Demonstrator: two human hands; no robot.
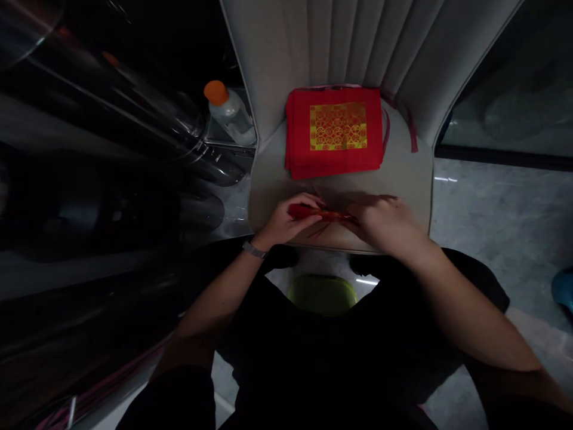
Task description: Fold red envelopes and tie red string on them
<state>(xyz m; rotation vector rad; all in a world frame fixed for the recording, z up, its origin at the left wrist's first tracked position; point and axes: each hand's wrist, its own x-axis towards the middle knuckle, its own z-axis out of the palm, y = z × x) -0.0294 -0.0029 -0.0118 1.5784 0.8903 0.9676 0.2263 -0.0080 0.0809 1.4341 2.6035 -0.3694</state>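
My left hand (290,218) is closed on one end of a narrow red item with gold marks (332,215), seen almost edge-on; it looks like a red bag or packet, but I cannot tell which. At its other end my right hand (380,220) is closed too, slightly blurred, with its fingertips partly hidden. Thin red strands stick out above and below the item between my hands. Just beyond lies a stack of flat red bags (335,164) with a gold patterned panel on top and red ribbons at the right side.
All this rests on a pale chair seat (268,179) with a ribbed backrest (344,42). Left of it stands a clear bottle with an orange cap (216,93). Dark shiny cylinders (156,113) crowd the left side. A green container (322,294) is on the floor below.
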